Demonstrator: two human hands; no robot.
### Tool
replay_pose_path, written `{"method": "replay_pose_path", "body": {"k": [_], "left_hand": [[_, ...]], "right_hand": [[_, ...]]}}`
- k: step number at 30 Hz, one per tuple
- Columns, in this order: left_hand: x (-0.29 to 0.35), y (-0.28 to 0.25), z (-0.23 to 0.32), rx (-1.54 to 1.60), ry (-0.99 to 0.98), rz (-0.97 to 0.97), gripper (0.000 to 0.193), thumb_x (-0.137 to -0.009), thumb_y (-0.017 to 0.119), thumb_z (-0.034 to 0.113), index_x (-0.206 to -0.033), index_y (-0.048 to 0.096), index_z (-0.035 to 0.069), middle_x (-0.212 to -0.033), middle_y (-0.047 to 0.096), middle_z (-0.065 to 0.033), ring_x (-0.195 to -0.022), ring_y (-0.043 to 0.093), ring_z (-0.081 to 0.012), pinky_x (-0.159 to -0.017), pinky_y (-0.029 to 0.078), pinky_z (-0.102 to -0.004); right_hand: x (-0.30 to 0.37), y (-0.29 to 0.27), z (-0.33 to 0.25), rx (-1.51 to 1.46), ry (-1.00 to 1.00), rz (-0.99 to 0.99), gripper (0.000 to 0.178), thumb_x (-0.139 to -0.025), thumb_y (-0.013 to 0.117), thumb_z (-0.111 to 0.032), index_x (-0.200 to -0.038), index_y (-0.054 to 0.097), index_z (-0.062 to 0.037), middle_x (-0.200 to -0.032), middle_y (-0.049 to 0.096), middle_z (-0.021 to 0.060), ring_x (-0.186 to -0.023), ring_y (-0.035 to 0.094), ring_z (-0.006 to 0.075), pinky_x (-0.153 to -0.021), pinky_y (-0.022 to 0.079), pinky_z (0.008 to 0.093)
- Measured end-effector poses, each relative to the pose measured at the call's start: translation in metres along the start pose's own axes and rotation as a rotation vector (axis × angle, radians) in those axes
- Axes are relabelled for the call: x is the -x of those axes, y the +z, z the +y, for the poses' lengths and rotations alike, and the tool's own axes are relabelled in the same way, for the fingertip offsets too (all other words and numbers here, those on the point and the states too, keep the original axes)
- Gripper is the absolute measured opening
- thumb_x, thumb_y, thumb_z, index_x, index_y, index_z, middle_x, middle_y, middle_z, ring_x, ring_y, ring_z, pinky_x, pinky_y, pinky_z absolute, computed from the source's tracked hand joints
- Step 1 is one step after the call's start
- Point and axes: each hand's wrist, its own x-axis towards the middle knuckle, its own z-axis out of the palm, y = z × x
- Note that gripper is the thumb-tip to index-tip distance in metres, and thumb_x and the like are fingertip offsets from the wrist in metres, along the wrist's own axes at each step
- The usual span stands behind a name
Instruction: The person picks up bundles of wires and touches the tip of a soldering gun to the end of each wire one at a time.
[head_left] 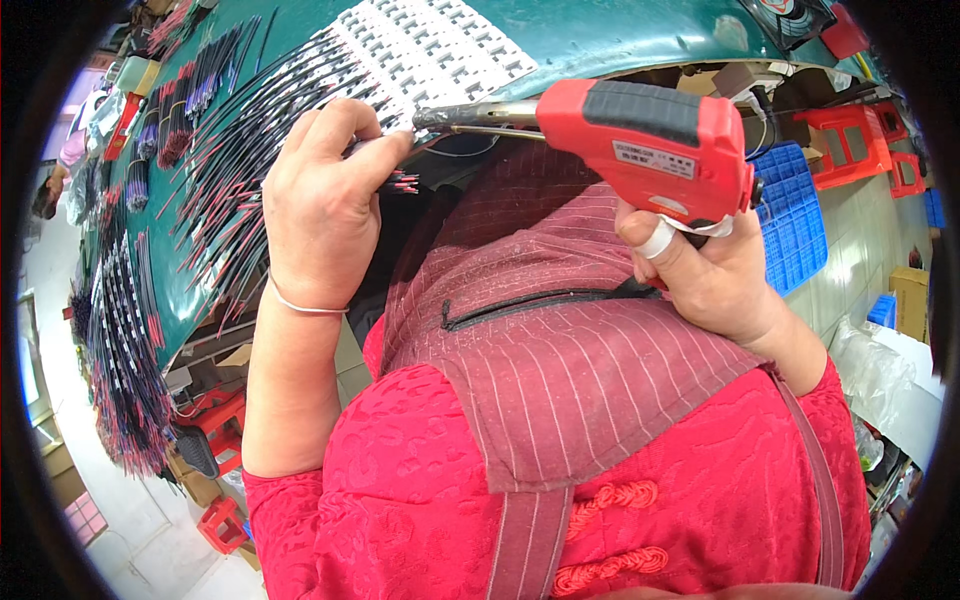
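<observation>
My right hand [705,275] grips the handle of a red pistol-shaped soldering gun [640,140], whose metal tip points left. My left hand [325,205] pinches a thin red and black wire pair [400,183] right at the gun's tip [435,118], at the near edge of the green table [600,35]. Just beyond lies a white panel of small circuit boards [430,45]. A thin bangle circles my left wrist, and white tape wraps one right finger.
Many red and black wires [215,150] lie fanned in rows over the table's left part, with bundles hanging off its edge [125,370]. Blue crates [795,215] and red plastic stools [850,140] stand on the floor at right. Cardboard boxes sit under the table.
</observation>
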Motion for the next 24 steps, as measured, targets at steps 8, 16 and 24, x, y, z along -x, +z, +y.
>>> {"method": "replay_pose_path", "body": {"k": [8,16,24], "left_hand": [[0.003,0.0,-0.001,-0.01,-0.004,-0.006,0.023,-0.07,0.067,0.001,-0.088,0.073,0.012,-0.085,0.059,-0.0039,-0.08,0.061,-0.0237,-0.064,0.051,-0.035],[0.007,-0.002,0.0,0.004,-0.034,-0.019,0.033,-0.069,0.064,-0.007,-0.095,0.075,0.009,-0.083,0.059,-0.0073,-0.078,0.061,-0.0243,-0.067,0.05,-0.0349],[0.015,-0.001,-0.006,0.0,0.002,-0.013,0.031,-0.07,0.065,-0.003,-0.096,0.075,0.011,-0.086,0.06,-0.0063,-0.08,0.061,-0.0247,-0.066,0.05,-0.0353]], "right_hand": [[0.001,0.003,-0.002,-0.043,-0.028,0.048,0.026,-0.092,0.069,-0.003,-0.117,0.064,-0.0012,-0.102,0.072,0.0068,-0.078,0.063,0.0071,-0.064,0.052,0.0218],[0.002,0.008,0.001,-0.069,-0.049,0.055,0.027,-0.093,0.068,-0.004,-0.119,0.063,-0.0015,-0.106,0.071,0.0072,-0.078,0.063,0.0065,-0.06,0.051,0.0209],[0.003,0.011,0.0,-0.059,-0.05,0.06,0.025,-0.093,0.067,-0.003,-0.118,0.063,-0.0013,-0.105,0.071,0.0066,-0.079,0.062,0.0068,-0.062,0.05,0.0214]]}}
